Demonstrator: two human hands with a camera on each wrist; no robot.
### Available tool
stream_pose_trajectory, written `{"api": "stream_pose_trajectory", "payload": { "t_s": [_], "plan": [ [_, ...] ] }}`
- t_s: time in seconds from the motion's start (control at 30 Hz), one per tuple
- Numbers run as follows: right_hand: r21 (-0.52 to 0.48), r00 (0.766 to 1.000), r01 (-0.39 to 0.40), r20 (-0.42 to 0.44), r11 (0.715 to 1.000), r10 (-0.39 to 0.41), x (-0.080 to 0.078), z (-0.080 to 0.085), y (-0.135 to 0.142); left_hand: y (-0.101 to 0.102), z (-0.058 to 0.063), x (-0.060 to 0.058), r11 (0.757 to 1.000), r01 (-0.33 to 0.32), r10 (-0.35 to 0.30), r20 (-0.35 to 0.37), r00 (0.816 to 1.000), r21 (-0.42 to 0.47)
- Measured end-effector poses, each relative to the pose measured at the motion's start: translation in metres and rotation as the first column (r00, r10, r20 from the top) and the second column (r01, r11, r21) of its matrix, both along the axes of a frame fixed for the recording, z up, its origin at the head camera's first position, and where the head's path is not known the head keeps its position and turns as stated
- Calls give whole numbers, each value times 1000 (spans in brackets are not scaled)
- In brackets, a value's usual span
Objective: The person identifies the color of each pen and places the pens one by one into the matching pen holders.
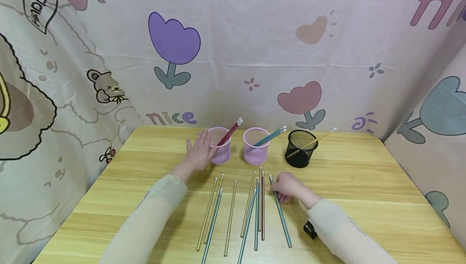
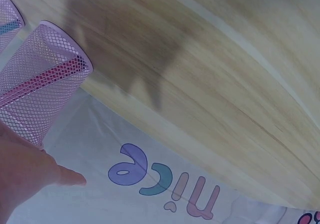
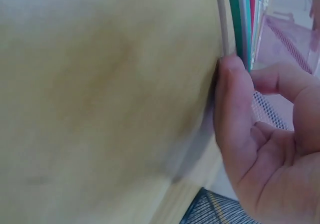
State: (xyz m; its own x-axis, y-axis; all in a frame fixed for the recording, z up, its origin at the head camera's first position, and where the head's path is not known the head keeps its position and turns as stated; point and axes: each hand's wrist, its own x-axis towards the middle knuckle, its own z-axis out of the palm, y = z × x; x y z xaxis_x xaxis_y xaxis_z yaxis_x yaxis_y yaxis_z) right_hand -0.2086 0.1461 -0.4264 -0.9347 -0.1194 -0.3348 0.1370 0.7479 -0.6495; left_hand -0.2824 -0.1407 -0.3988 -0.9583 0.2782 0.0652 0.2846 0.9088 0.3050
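Observation:
My left hand (image 1: 198, 151), fingers stretched out, rests against the side of the left pink mesh pencil cup (image 1: 223, 155). Red pencils (image 1: 230, 133) lean inside that cup, which also shows in the left wrist view with the thumb side of the hand beside it. On the right, my right hand (image 1: 287, 187) pinches a green pencil (image 1: 282, 217) near its eraser end, between thumb and fingers. This pencil slants over the tabletop, just right of a loose group of pencils. In the right wrist view the pinching fingertips (image 3: 235, 67) are close to the wood.
A second pink mesh cup (image 1: 255, 155) holds teal pencils (image 1: 270, 136). Right of it, a black mesh cup (image 1: 297, 159) holds a yellow pencil (image 1: 320, 136). Several gold, green and dark red pencils lie across the wooden table (image 1: 349, 175). A small black object (image 1: 310, 230) is by the right sleeve.

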Motion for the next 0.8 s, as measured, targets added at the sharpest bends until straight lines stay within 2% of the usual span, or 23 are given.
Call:
{"api": "stream_pose_trajectory", "payload": {
  "t_s": [0.1, 0.17, 0.3, 0.47, 0.63, 0.8],
  "plan": [
    [-102, 998, 43, 49, 994, -38, -2, 0, 4, 0, -1, 0, 1000, 1, -1, -8, 1000, -2],
    [-192, 995, 73, 87, 979, -57, -2, -1, 8, -1, -1, 0, 1000, 0, 0, -5, 1000, -4],
    [-360, 988, 97, 149, 928, -46, -4, -3, 16, -1, 0, 0, 1000, 2, -2, 8, 1000, 1],
    [-519, 987, 93, 163, 849, -9, -5, -4, 26, 0, 1, 1, 1000, 5, -5, 12, 1000, 17],
    [-614, 985, 114, 170, 781, -10, -4, 0, 34, 0, 3, 2, 1000, 5, -5, 12, 1000, 13],
    [-662, 984, 172, 150, 730, -96, -4, 4, 37, 0, 1, 2, 1000, 4, -4, 9, 1000, 9]
  ]
}}
